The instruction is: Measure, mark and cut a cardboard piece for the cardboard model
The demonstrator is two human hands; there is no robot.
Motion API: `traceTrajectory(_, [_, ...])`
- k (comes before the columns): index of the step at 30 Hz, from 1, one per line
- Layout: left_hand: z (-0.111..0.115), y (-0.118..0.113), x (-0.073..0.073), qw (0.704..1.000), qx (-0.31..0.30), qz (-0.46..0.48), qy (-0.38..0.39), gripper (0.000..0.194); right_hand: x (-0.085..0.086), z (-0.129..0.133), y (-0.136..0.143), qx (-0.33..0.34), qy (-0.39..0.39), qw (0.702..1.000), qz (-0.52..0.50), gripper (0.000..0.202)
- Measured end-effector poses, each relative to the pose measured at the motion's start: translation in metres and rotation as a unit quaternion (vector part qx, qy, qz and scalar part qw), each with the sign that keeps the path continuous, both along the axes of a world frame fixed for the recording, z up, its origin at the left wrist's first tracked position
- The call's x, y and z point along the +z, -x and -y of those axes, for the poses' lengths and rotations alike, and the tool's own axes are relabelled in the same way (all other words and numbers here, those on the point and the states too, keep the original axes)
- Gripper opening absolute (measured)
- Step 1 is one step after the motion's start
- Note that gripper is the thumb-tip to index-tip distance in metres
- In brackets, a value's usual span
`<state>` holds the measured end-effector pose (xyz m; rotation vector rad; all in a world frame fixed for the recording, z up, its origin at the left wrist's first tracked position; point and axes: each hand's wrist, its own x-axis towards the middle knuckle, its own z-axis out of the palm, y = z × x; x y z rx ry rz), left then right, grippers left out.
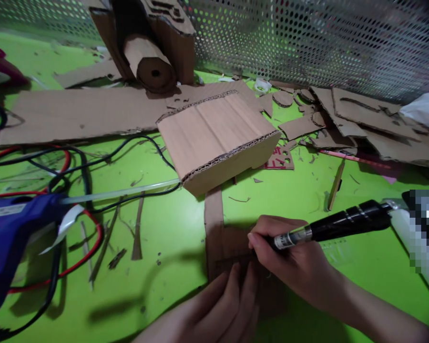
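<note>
head: cardboard [232, 242] beneath left grip [225, 305]

Craft workshop, judging by green worktable [180, 216], blue glue gun [12, 228], cardboard scraps [302, 127], perforated screen [307, 43]

The tip of the black tool [350, 221] is obscured at the fingers [268, 252] of the right hand [302, 264]; its label print is too small to read. The left hand [218, 309] covers part of the cardboard piece [232, 238]. The blue glue gun [7, 238] is cut off by the left edge, the cardboard assembly [184, 52] by the top. The pixelated object [427, 228] at right is unidentifiable.
</note>
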<state>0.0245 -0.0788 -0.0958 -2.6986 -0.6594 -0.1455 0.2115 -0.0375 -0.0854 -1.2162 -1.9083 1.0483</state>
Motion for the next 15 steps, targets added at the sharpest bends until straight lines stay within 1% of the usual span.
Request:
traceTrajectory(6, [-0.006,-0.005,0.000,1.000,0.003,0.008,0.028,0.052,-0.002,0.002,-0.004,-0.018,0.018,1.000,0.003,0.028])
traceTrajectory(15, [-0.003,-0.004,-0.001,0.997,-0.007,0.026,0.072,0.053,0.001,0.004,-0.015,-0.038,0.011,0.999,0.022,0.031])
